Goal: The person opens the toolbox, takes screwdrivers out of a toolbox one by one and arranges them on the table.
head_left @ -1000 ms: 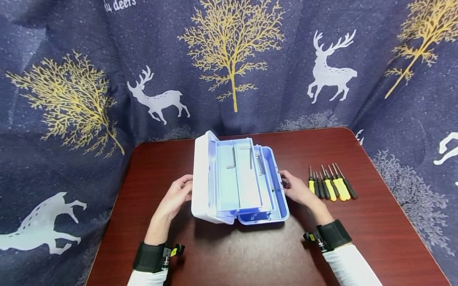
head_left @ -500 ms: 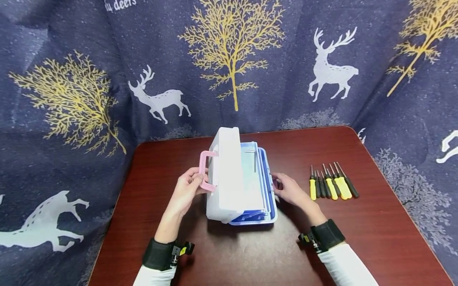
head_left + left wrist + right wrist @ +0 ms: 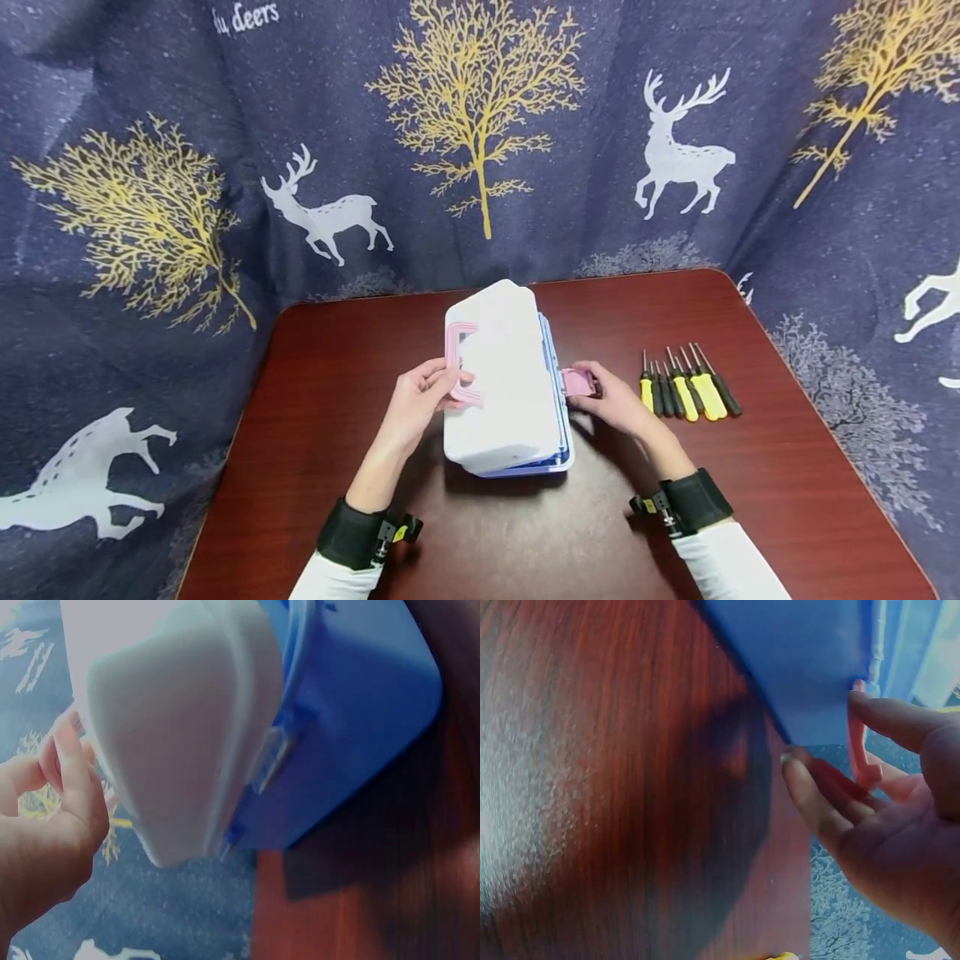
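A toolbox with a white lid (image 3: 510,375) and a blue base (image 3: 360,705) stands mid-table. The lid is tilted over the base, a gap showing along its right side. At the lid's left, my left hand (image 3: 422,398) grips the pink carrying handle (image 3: 452,343), fingers passing through it. On the opposite side my right hand (image 3: 611,402) holds the pink latch (image 3: 576,382), which sticks out from the base. In the right wrist view the thumb touches the latch's upper end, and the other fingers lie around its lower part. The lid covers the trays.
Several screwdrivers (image 3: 686,387) with yellow and black handles lie in a row to the right of the toolbox. The brown table (image 3: 337,333) ends at a dark blue cloth (image 3: 300,108) printed with deer and trees.
The lid has swung rightward over the base, covering the trays and the hex keys in them. My left hand moved right with it and took the handle. The pink latch now shows in my right hand.
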A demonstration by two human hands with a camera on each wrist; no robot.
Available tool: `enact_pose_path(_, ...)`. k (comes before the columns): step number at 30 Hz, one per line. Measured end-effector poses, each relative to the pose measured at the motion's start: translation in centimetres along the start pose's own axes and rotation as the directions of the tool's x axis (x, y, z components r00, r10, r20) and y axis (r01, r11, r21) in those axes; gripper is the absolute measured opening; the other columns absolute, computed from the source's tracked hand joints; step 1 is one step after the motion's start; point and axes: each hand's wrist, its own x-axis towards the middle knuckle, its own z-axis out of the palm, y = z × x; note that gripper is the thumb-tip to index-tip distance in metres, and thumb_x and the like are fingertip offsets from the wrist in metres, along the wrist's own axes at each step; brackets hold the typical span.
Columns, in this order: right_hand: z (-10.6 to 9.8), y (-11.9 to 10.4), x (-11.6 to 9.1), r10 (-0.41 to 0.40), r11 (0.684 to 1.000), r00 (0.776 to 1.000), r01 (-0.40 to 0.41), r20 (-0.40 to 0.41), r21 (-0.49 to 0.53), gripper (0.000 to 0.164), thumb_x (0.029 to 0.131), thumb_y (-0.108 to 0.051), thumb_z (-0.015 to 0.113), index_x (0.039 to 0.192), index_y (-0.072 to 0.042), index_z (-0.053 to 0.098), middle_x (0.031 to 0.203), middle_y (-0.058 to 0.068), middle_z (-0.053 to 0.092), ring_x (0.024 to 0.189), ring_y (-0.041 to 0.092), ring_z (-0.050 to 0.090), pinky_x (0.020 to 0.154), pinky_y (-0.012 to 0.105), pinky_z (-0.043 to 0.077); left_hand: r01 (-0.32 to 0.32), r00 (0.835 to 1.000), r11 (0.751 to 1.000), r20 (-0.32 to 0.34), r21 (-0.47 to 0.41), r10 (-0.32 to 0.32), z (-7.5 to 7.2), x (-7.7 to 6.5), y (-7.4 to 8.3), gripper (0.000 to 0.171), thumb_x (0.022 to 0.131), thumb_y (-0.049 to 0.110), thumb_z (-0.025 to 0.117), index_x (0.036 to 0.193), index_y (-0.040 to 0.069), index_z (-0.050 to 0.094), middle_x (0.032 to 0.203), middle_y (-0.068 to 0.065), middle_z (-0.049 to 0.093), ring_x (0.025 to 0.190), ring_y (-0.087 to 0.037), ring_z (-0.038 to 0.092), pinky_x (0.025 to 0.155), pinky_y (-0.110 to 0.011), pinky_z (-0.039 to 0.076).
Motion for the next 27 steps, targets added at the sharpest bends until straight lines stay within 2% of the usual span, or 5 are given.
enact_pose_path(4, 0.0, -0.2, -0.1, -0.045, 0.995, 0.999, 0.048, -0.027, 0.082, 0.041, 0.106, -0.009, 0.057, 0.145, 0.002, 0.052, 0.131, 0.027, 0.063, 0.107, 0.036, 0.066, 0.091, 0.05, 0.056, -0.023, 0.999, 0.999, 0.044, 0.045, 0.021, 0.9, 0.4, -0.1, 0.034, 0.105, 0.009, 0.062, 0.135, -0.006, 0.06, 0.114, -0.024, 0.074, 0.09, -0.016, 0.075, 0.078, -0.032, 0.063)
enact_pose_path(7, 0.0, -0.3, -0.2, -0.048, 0.986, 0.998, 0.055, -0.048, 0.154, 0.042, 0.109, -0.004, 0.046, 0.151, 0.002, 0.046, 0.129, 0.03, 0.062, 0.108, 0.038, 0.065, 0.09, 0.051, 0.057, -0.04, 0.997, 0.997, 0.067, 0.064, 0.036, 1.3, 0.5, -0.2, 0.035, 0.104, 0.008, 0.063, 0.137, -0.005, 0.059, 0.115, -0.026, 0.072, 0.091, -0.017, 0.075, 0.079, -0.034, 0.063)
enact_pose_path(14, 0.1, -0.8, -0.3, 0.038, 0.918, 0.997, -0.009, -0.067, 0.397, 0.043, 0.108, -0.001, 0.047, 0.147, 0.015, 0.039, 0.125, 0.039, 0.059, 0.098, 0.036, 0.068, 0.083, 0.048, 0.061, -0.03, 0.997, 0.999, 0.079, 0.035, 0.027, 2.6, 0.9, -0.7, 0.036, 0.104, 0.005, 0.063, 0.137, -0.006, 0.057, 0.113, -0.027, 0.071, 0.09, -0.018, 0.074, 0.08, -0.036, 0.063)
enact_pose_path(19, 0.2, -1.1, -0.3, 0.05, 0.881, 0.997, -0.019, -0.053, 0.472, 0.04, 0.11, -0.006, 0.048, 0.145, 0.013, 0.042, 0.123, 0.038, 0.057, 0.098, 0.032, 0.069, 0.085, 0.054, 0.06, -0.014, 0.998, 0.999, 0.066, 0.038, 0.012, 3.7, 0.9, -0.7, 0.037, 0.103, 0.005, 0.063, 0.137, -0.007, 0.057, 0.113, -0.029, 0.07, 0.087, -0.017, 0.073, 0.078, -0.034, 0.063)
enact_pose_path(27, 0.5, -0.8, -0.1, 0.054, 0.851, 0.998, -0.024, -0.042, 0.525, 0.044, 0.114, -0.018, 0.042, 0.147, 0.01, 0.042, 0.13, 0.038, 0.056, 0.096, 0.031, 0.071, 0.085, 0.052, 0.061, -0.019, 0.998, 0.997, 0.055, 0.079, 0.015, 4.7, 0.9, -0.6, 0.039, 0.102, 0.004, 0.065, 0.137, -0.009, 0.057, 0.113, -0.03, 0.07, 0.085, -0.016, 0.071, 0.076, -0.031, 0.063)
